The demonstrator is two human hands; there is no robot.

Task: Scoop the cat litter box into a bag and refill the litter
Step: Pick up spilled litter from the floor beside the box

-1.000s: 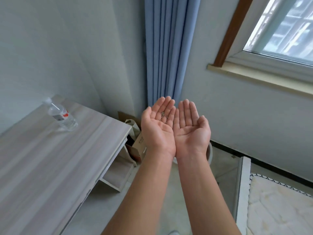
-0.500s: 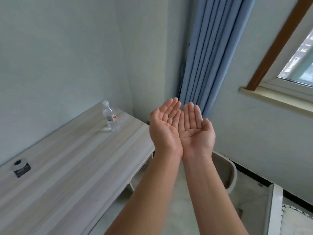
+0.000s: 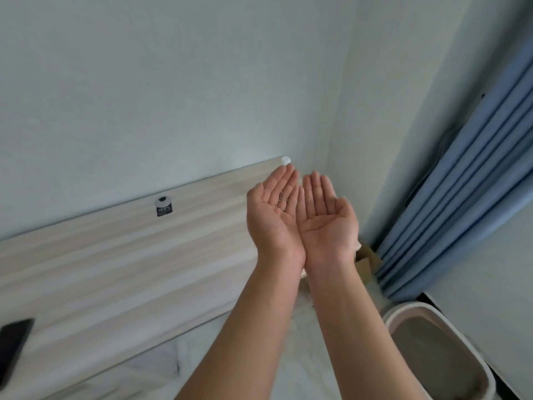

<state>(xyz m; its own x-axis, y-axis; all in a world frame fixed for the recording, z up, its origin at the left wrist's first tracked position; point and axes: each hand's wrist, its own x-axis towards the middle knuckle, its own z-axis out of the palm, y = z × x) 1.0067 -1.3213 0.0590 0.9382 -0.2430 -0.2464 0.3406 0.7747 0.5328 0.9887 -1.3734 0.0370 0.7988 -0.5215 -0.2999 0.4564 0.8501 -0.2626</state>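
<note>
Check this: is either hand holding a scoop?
No. The left hand and right hand are both open, palms up, side by side, with no scoop.

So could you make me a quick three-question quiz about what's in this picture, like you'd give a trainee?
1. True or false: both hands are palm up, side by side.
2. Which hand holds the small dark bits? A left, B right
3. What stands on the floor at lower right?

Key
1. True: the left hand and the right hand are open, edges touching.
2. A: the small dark bits lie on its fingers.
3. A white-rimmed bin, near the blue curtain.
</note>
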